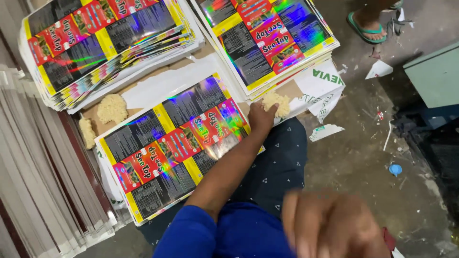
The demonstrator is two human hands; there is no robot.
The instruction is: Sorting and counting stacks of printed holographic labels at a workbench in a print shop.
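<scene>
The left hand [260, 117] is resting on a yellowish foam pad [279, 102], lying at 1 o'clock from the nearest stack of holographic sheets [172, 148]. Whether its fingers are clenching the pad, I cannot tell. The right hand [334, 224], at 5 o'clock, is blurring beyond reading. Judging by this, the pad is being taken up, and lifting it calls for a full pinch.

Right hand [334, 224] blurred, cut by bottom edge; grasp unclear.

At twelve o'clock, the left hand [261, 117] touches a yellowish foam pad [277, 103] beside holographic printed sheets [174, 143]; the blurred right hand [334, 227] sits at five o'clock.
</scene>
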